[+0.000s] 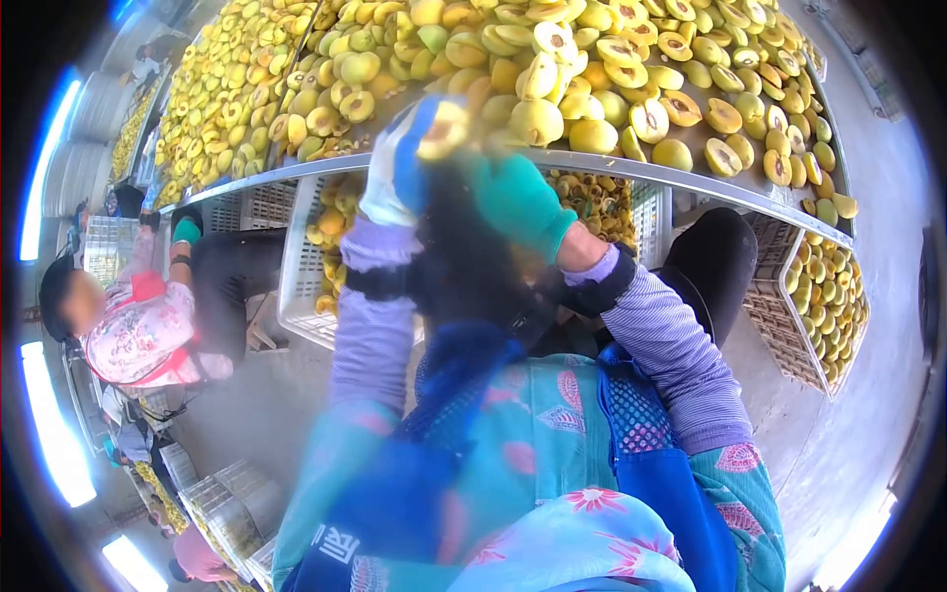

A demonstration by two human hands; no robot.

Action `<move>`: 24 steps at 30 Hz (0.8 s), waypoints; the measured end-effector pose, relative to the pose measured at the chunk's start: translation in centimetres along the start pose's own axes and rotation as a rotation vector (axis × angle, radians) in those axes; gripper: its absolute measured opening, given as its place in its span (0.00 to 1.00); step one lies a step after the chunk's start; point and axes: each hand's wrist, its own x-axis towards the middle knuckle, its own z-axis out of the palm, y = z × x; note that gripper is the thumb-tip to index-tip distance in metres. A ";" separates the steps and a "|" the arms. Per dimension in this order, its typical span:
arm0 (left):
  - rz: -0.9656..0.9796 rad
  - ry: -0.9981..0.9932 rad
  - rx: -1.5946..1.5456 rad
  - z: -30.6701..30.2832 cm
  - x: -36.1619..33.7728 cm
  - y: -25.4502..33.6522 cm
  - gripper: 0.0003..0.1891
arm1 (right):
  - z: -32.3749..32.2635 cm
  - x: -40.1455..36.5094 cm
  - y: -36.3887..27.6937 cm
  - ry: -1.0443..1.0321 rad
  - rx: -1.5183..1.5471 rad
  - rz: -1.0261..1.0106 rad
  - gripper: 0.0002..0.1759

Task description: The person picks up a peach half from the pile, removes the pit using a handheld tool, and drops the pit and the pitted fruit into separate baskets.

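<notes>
My left hand (397,168), in a white and blue glove, is closed around a yellow peach half (446,130) at the near edge of the sorting table. The peach half is blurred by motion. Close beside it is my right hand (523,205), in a green glove, with its fingers curled. Its fingertips are smeared, and I cannot make out what is in them. Beyond both hands, halved yellow peaches (592,109) lie heaped on the metal table (691,181); several cut faces show brown stone hollows.
Below the table edge is a white crate (296,286) with fruit pieces inside. A tilted crate of peach halves (827,301) stands at the right. At the left sits a co-worker in a floral top (148,321). More crates (222,503) stand behind that person.
</notes>
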 end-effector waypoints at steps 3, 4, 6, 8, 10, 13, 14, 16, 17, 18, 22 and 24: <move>-0.036 0.038 -0.124 1.6 -0.8 1.4 0.21 | -0.6 -1.5 0.7 -0.027 0.116 0.012 0.24; 0.061 0.040 -0.004 2.0 -0.9 1.5 0.23 | -0.7 -1.9 0.8 -0.024 0.139 0.008 0.24; 0.158 0.073 0.130 2.7 -0.7 1.9 0.26 | -0.7 -2.5 0.7 -0.027 0.187 0.038 0.24; 0.045 0.125 0.014 3.5 -0.9 2.8 0.27 | -0.4 -2.6 0.7 0.013 0.229 0.014 0.24; -0.126 0.166 -0.188 4.2 -1.2 3.2 0.25 | 0.1 -2.6 0.8 0.053 0.305 -0.014 0.24; -0.230 0.194 -0.295 4.5 -1.4 3.4 0.21 | -0.6 -2.4 -0.8 -0.064 0.550 0.251 0.25; -0.200 0.208 -0.267 4.6 -1.2 3.8 0.20 | -0.8 -2.6 -1.0 -0.108 0.609 0.323 0.25; -0.202 0.190 -0.235 4.7 -1.0 4.3 0.18 | -1.2 -3.3 -1.5 -0.190 0.731 0.469 0.25; -0.235 0.163 -0.234 4.8 -1.0 4.5 0.18 | -1.2 -3.8 -2.0 -0.177 0.793 0.505 0.24; -0.265 0.140 -0.233 4.9 -0.8 4.5 0.18 | -1.3 -4.0 -2.6 -0.164 0.850 0.536 0.24; 0.159 -0.058 -0.125 3.3 0.7 4.8 0.10 | -1.7 -4.5 -2.4 -0.400 1.321 0.723 0.25; -0.030 -0.139 -0.358 2.6 0.7 5.1 0.08 | -2.4 -4.6 -1.8 -0.573 1.592 0.819 0.25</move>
